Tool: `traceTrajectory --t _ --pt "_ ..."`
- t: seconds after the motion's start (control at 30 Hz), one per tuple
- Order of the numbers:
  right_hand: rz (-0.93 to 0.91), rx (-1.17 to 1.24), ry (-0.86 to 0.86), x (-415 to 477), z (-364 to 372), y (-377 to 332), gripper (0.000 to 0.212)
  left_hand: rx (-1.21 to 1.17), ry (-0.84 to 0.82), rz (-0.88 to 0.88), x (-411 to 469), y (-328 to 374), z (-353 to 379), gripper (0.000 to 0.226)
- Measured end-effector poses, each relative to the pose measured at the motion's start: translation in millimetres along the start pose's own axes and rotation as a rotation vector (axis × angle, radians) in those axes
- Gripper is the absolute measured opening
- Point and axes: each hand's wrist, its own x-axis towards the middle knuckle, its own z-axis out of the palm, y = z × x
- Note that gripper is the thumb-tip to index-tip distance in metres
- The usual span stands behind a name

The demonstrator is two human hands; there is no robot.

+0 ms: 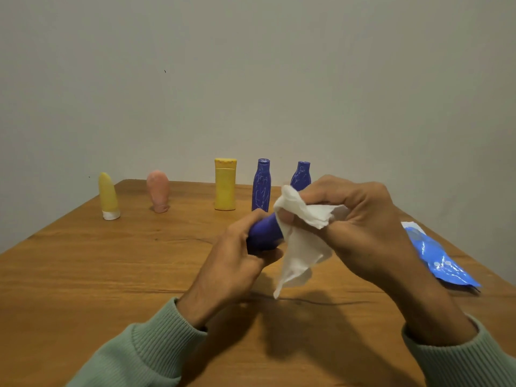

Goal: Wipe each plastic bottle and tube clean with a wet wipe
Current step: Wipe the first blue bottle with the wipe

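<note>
Mid-wipe, held up over the middle of the table. Gripping a blue bottle in the left hand, fingers curled tight round the lower body, neck end angled up and to the right. Pinching a wet wipe in the right hand, thumb and fingertips pressed together through the cloth onto the bottle's upper end. Loose corner dangling below. Cap hidden under the wipe, cannot tell if on.

Standing in a row at the far edge, well apart from the hands: yellow tube, pink tube, yellow bottle, second blue bottle with pale scribbles, third blue bottle partly behind the wipe. Blue wipe pack lying at right.

Risks, as a guess:
- Slipping out of the left grip once wet, dropping and knocking the row over.
- Squeezing too hard, pushing contents out if uncapped.
- Bunched wipe touching only a small patch, so missing marks.
- Dangling corner dragging on the table, picking up dirt.
- Tubes balanced on their caps, likely tipping when reached for.
</note>
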Motion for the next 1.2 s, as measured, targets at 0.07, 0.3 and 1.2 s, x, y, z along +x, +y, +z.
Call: traceTrajectory --t 0.07,0.3,1.2 --pt "0.006 -0.053 0.05 1 -1 3 0.027 0.014 0.019 0.018 0 1 -2 0.05" --pt "-0.043 -0.118 0.06 0 1 0 0.041 0.005 0.015 0.042 -4 3 1 0.059" --pt "0.08 -0.147 0.087 3 -14 -1 0.021 -0.027 0.062 0.033 -2 3 3 0.048"
